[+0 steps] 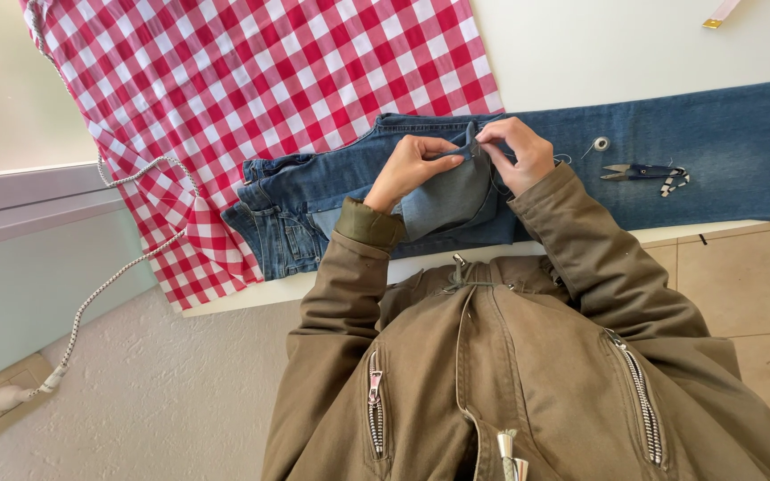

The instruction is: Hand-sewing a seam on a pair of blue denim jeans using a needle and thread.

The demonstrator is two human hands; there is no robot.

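A pair of blue jeans (688,151) lies across a white table (599,44). My left hand (410,167) and my right hand (514,150) both pinch a folded denim flap (456,191) lifted from the jeans, fingertips meeting at its top edge. A thin thread runs off from my right hand's fingers. Olive jacket sleeves cover both my arms.
A red-and-white checked cloth (260,80) covers the table's left part. Small blue-handled thread snips (643,172) and a thread spool (601,143) rest on the jeans to the right. A braided cord (109,276) runs down to a wall socket (2,401). Tiled floor shows at right.
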